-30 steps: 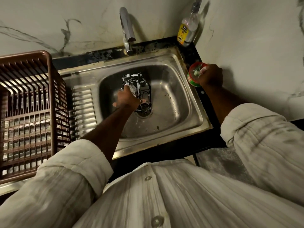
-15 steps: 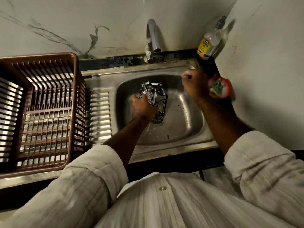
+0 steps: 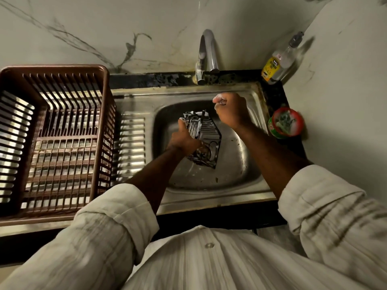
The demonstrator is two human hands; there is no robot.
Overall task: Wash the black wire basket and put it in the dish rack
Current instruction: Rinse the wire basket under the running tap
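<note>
Pale, creased cotton is filling the near edge of the scene: a buttoned shirt, with both bare forearms reaching out over the front rim of the steel sink. The left hand is gripping the black wire basket by its left side, thumb pointing up along the wires, and is holding it tilted in the middle of the basin, over the drain. Flecks of foam are clinging to the basket's far end. Just beyond that end, the right hand is hovering near the back of the basin with its fingers curled in tight and suds sitting on them; whether anything is tucked inside, I cannot tell. A red-rimmed round tub is sitting on the dark worktop at the sink's right edge, close to the right wrist. The brown slatted dish rack is standing at the sink's left end. At the back edge the chrome tap is arching over the basin, and a yellow-labelled bottle is standing in the far right corner.
</note>
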